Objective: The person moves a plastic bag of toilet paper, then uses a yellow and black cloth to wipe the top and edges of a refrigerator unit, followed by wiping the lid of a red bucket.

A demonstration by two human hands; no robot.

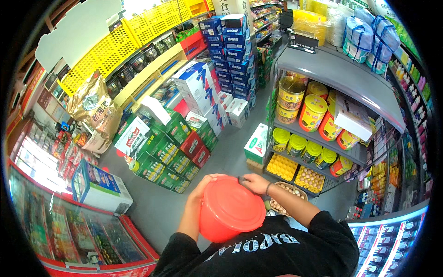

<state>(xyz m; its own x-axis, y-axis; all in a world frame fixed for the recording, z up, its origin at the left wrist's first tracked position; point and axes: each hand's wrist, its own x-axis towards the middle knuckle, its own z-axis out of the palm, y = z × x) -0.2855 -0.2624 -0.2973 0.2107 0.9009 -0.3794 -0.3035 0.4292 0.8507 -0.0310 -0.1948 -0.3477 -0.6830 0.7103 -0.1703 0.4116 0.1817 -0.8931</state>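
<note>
A red plastic bucket (232,204) with its lid on is held close against my chest, tilted a little. On the bucket's far left side rests my left hand (207,183), its fingers hidden behind the lid's rim. My right hand (254,183) is closed around a dark cloth or similar dark item (244,181) at the lid's upper right edge. Beyond my right forearm, partly covered by it, stands a wicker basket of eggs (294,190).
Metal shelving (318,162) with tins, tubs and egg trays (309,178) stands ahead right. Stacked green drink cartons (166,149) are ahead left. A red-framed glass-topped freezer (135,239) lies at left, a white box (104,187) beside it. A lit display (384,242) is at lower right.
</note>
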